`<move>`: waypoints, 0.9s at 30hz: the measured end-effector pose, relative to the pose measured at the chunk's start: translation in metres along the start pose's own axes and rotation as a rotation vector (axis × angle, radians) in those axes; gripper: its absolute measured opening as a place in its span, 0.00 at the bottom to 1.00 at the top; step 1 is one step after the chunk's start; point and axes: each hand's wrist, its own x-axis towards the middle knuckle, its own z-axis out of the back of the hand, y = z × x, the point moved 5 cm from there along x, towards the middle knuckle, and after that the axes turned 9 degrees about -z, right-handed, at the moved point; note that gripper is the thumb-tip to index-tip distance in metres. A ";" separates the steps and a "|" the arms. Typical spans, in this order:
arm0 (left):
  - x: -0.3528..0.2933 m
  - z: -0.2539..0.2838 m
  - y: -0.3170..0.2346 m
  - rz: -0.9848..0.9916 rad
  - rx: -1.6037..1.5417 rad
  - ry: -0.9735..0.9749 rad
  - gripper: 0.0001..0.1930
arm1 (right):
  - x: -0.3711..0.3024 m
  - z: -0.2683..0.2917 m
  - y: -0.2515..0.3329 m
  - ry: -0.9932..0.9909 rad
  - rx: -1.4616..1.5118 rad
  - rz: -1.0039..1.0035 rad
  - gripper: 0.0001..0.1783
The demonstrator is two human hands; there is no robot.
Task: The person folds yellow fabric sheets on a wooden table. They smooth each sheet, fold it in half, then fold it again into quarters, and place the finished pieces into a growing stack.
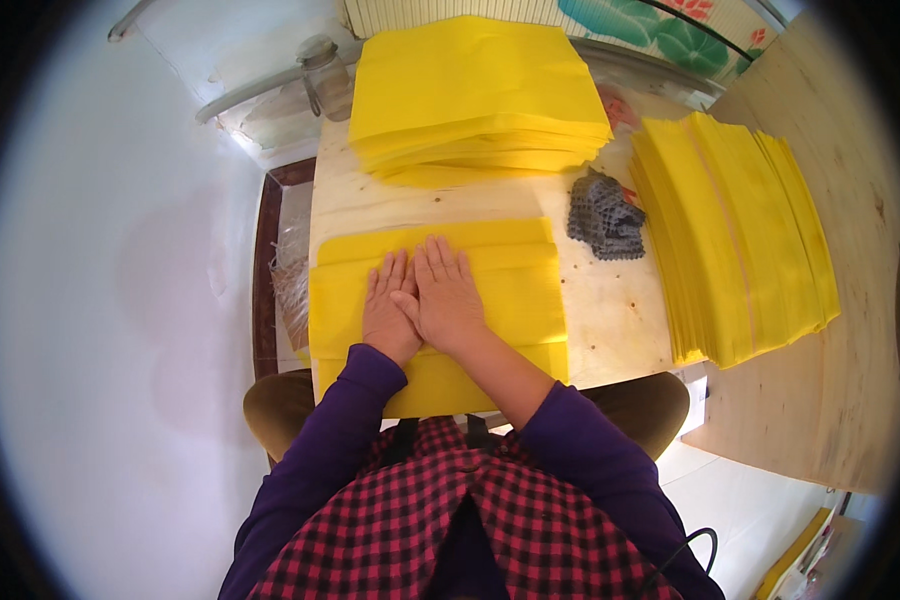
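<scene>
A folded yellow fabric sheet (515, 290) lies flat at the front of the wooden table, with crease lines running across it and its near edge hanging toward my lap. Both palms press down on its middle. My left hand (392, 315) rests with fingers stretched forward, its thumb side under the edge of my right hand (445, 295). The right hand lies flat too, fingers extended and its thumb crossing over the left. Neither hand grips anything.
Behind stands a tall stack of yellow sheets (475, 90). Another folded yellow stack (735, 240) sits at the right. Between them lies a crumpled grey cloth (606, 215). A lidded clear jar (325, 78) stands at the back left corner. The wooden table (610, 320) meets a white wall (120, 300) at left.
</scene>
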 end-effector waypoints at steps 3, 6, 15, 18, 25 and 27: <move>0.000 -0.001 0.001 0.001 0.032 0.037 0.27 | 0.001 -0.002 -0.010 0.026 0.014 -0.059 0.46; 0.000 -0.002 0.001 0.021 -0.002 0.037 0.28 | -0.006 0.000 -0.032 -0.012 -0.041 -0.127 0.46; 0.000 0.000 0.002 0.052 -0.009 0.048 0.29 | -0.021 0.020 -0.093 -0.053 -0.190 -0.307 0.47; -0.004 0.003 0.008 0.124 0.017 0.061 0.31 | -0.023 0.022 -0.098 -0.037 -0.232 -0.324 0.47; -0.029 0.013 0.050 0.307 0.143 0.085 0.37 | -0.023 0.023 -0.096 -0.066 -0.216 -0.326 0.47; -0.037 0.015 0.061 0.354 0.131 0.061 0.37 | -0.024 0.022 -0.096 -0.074 -0.219 -0.322 0.47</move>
